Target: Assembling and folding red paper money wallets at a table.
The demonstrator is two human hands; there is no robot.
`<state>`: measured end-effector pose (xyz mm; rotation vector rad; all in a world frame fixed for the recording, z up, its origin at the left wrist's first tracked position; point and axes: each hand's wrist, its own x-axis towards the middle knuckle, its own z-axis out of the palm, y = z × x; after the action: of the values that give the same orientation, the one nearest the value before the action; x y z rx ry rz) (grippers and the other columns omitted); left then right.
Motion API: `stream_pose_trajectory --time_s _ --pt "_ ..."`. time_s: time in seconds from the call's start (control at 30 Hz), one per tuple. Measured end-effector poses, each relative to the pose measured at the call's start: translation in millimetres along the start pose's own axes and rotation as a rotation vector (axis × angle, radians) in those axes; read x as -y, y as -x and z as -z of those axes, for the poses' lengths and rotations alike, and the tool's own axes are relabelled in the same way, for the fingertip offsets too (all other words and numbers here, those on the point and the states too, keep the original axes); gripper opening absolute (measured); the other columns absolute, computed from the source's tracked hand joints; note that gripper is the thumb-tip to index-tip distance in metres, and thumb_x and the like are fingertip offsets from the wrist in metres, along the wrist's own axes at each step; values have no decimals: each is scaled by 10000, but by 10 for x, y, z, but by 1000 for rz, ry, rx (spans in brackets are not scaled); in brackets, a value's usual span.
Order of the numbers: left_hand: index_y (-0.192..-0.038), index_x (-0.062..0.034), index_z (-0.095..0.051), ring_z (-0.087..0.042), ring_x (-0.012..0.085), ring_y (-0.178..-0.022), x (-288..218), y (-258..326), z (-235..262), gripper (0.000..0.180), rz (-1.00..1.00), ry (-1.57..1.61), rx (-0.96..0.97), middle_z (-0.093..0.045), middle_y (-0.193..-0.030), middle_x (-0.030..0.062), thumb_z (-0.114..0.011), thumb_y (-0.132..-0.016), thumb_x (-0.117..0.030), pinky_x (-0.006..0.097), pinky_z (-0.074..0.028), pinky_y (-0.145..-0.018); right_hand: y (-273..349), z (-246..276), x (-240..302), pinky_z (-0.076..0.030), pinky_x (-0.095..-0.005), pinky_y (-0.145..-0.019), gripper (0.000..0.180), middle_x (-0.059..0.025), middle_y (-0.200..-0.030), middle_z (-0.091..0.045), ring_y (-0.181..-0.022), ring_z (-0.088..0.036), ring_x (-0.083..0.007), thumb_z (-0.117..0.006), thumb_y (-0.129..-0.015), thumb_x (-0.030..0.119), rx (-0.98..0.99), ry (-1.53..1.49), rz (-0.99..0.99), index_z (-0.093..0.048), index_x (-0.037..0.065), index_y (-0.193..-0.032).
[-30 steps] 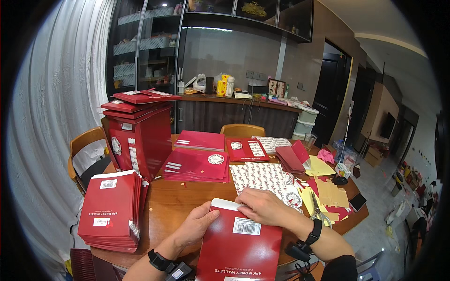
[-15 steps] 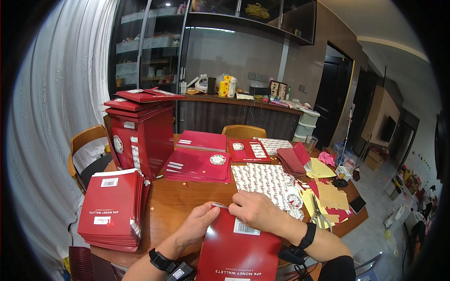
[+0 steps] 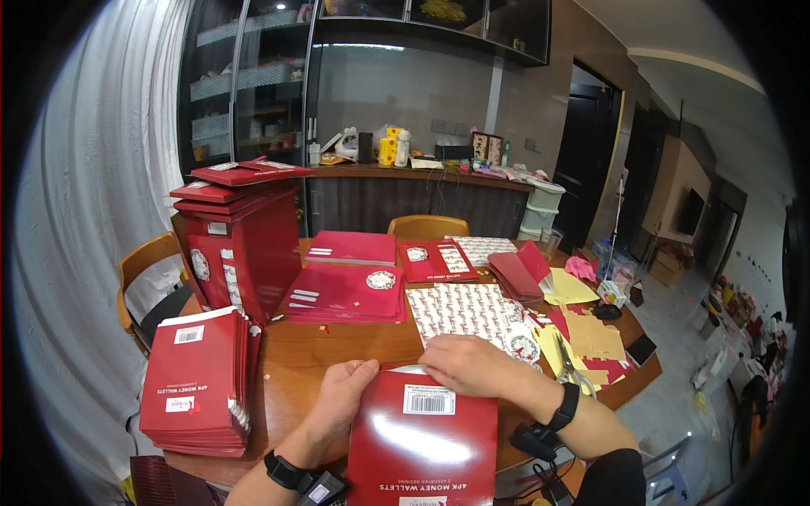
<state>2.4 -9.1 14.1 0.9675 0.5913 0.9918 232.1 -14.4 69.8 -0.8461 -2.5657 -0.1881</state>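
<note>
A flat, glossy red card packet with a white barcode label lies before me at the table's near edge. Its top edge, where a white strip shows, is at my fingers. My left hand is closed on the upper left corner, thumb along the edge. Curled over the top edge is my right hand, its fingertips pinching there and partly hidden. Beyond it lies a white sheet of red-printed stickers. To the left rises a stack of similar red packets.
Flat magenta sheets and a red folder lie farther back. A big red box bearing more packets stands back left. Scissors, yellow paper, brown card and a phone sit at the right.
My left hand has shifted left along the packet's top edge to its corner. The packet sits straighter, with its barcode label uncovered. The whole view has shifted slightly.
</note>
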Motion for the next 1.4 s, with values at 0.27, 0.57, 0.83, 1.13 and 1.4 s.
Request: stream_pose_trajectory --time_s 0.27,0.57,0.83,1.13,1.4 --pt "-924 17 -611 -610 104 -675 13 -20 -13 245 -12 19 -27 -670 -853 82 -505 -984 -196 244 -513 -634 274 154 -100 -500 -374 -625 71 -108 -760 -550 -709 -590 -279 -630 -821 80 -71 -2 -11 -585 26 -824" --pt "-918 18 -615 -624 116 -681 67 -42 68 253 -3 7 -22 -673 -843 89 -500 -981 -199 246 -519 -633 290 142 2 -481 -339 -589 130 -85 -720 -479 -685 -556 -245 -635 -747 48 -36 256 165 -504 48 -738" --pt "-904 12 -615 -621 119 -674 29 -42 34 246 22 58 -43 -673 -848 94 -491 -983 -185 247 -521 -628 597 225 -132 -487 -344 -609 116 -95 -759 -503 -716 -562 -254 -623 -737 29 -58 116 19 -517 29 -783" --pt "-1192 41 -532 -625 172 -990 28 -15 6 307 40 50 223 -632 -1140 130 -589 -936 -118 320 -509 -889 603 199 -131 -479 -340 -615 119 -109 -733 -536 -692 -572 -253 -586 -848 120 -38 -107 -100 -590 15 -793" --pt "-1227 40 -504 -588 150 -1041 -5 29 -24 329 -45 4 256 -608 -1172 112 -543 -970 -161 300 -469 -930 49 156 -329 -445 -274 -579 328 1 -652 -598 -615 -527 -86 -523 -971 282 250 -764 -617 -680 30 -831"
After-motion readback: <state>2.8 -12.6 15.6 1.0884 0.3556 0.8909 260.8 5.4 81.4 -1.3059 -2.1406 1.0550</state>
